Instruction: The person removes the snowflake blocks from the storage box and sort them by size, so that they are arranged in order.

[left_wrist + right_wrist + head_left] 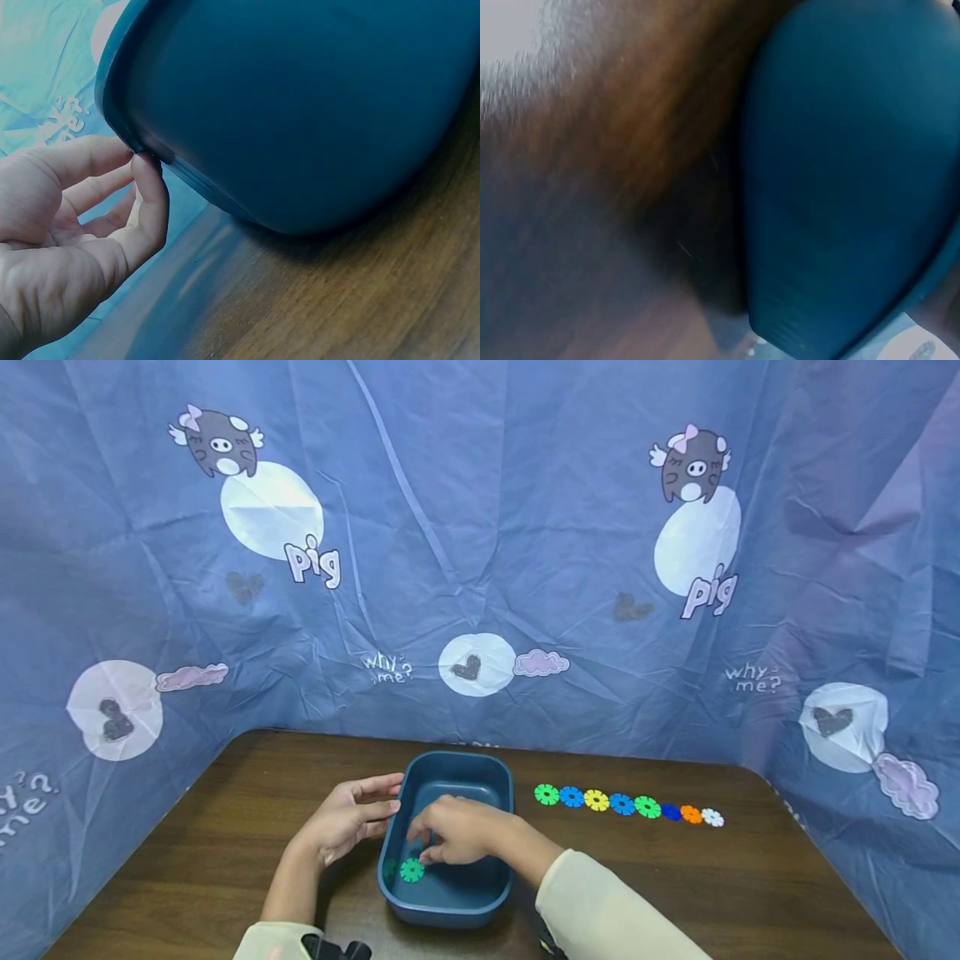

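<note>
A deep blue-green plastic bin (446, 912) stands on the table. One green notched disc (412, 871), a snowflake-type building piece, lies on its floor near the front left corner. My left hand (352, 818) pinches the bin's left rim; in the left wrist view the thumb and a finger (151, 191) meet at the rim's lip. Inside the bin, my right hand (457, 831) reaches down with bent fingers, thumb apart from them, just beside the green disc. In the right wrist view the bin wall (840, 172) hides most of that hand.
To the right of the bin, a row of several colored notched discs (622, 804) lies on the wooden table (645, 885): green, blue, yellow, orange and white among them. A blue printed cloth (480, 568) hangs behind and along both sides.
</note>
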Motion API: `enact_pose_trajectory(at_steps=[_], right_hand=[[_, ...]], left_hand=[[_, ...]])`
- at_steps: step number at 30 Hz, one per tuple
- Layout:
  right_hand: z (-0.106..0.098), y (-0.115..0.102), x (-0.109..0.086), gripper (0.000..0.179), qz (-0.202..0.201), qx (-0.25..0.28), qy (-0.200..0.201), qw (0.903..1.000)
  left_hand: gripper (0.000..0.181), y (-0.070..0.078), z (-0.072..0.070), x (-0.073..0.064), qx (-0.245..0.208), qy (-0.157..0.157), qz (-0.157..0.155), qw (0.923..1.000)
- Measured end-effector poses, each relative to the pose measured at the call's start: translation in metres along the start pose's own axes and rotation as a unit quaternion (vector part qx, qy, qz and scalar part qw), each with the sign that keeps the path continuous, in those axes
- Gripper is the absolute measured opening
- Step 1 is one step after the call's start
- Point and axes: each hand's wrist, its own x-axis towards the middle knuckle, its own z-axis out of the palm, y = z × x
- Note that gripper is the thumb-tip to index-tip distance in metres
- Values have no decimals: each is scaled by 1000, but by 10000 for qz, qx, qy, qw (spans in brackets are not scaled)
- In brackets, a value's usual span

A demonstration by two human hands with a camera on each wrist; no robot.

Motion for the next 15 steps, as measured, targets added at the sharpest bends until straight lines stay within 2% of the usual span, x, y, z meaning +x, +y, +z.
enact_pose_trajectory(at_steps=[6,15], right_hand=[[10,1,6,28,55,197,-85,9998],[17,3,13,28,109,158,-2,9998]], left_hand=[[59,0,0,0,-20,-1,-32,10000],[60,1,-1,0,-10,-19,-43,10000]])
